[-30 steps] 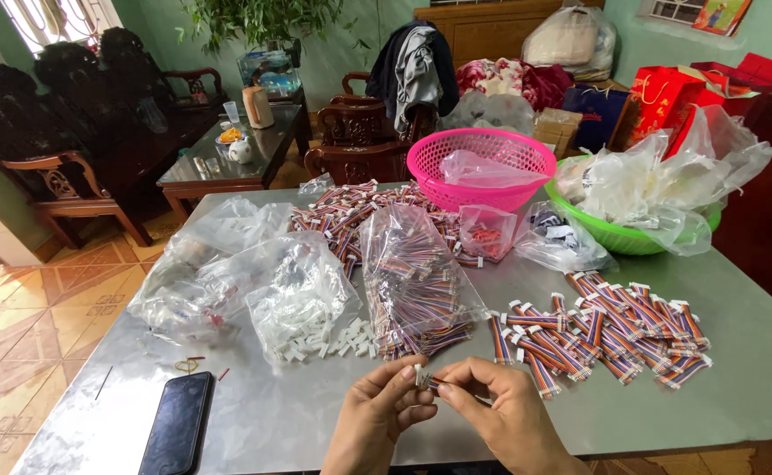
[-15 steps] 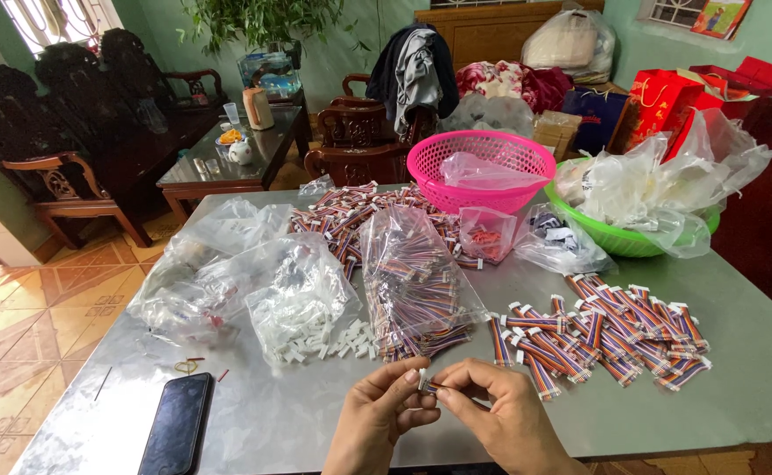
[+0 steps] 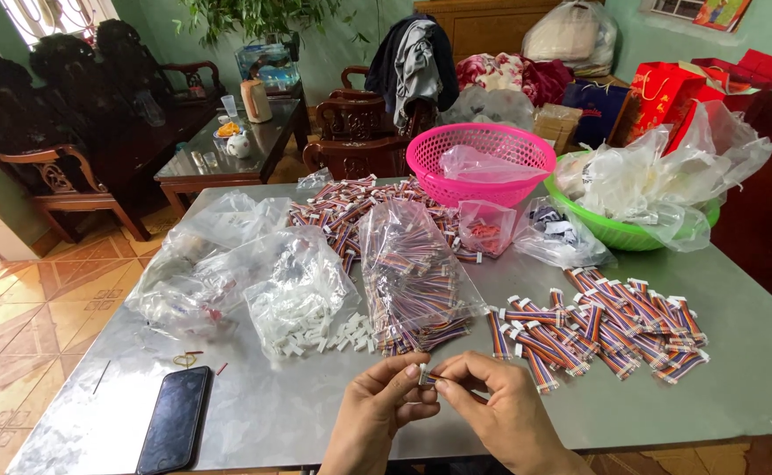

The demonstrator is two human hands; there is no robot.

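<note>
My left hand [image 3: 386,406] and my right hand [image 3: 491,409] meet at the table's near edge. Together they pinch a small white connector [image 3: 423,374] with thin wires running off to the right under my right fingers. Just beyond the hands stands a clear bag of striped wire pieces [image 3: 412,281]. To its left a clear bag spills loose white connectors [image 3: 307,303]. A pile of multicoloured wire bundles with white ends [image 3: 601,321] lies to the right of the hands.
A black phone [image 3: 175,419] lies at the near left of the grey table [image 3: 738,387]. A pink basket [image 3: 478,163] and a green bowl with plastic bags [image 3: 641,189] stand at the back. Dark wooden chairs [image 3: 52,132] and a low glass table [image 3: 228,145] are beyond.
The hands stay at the same spot with only small finger movements on the connector. Nothing else has moved.
</note>
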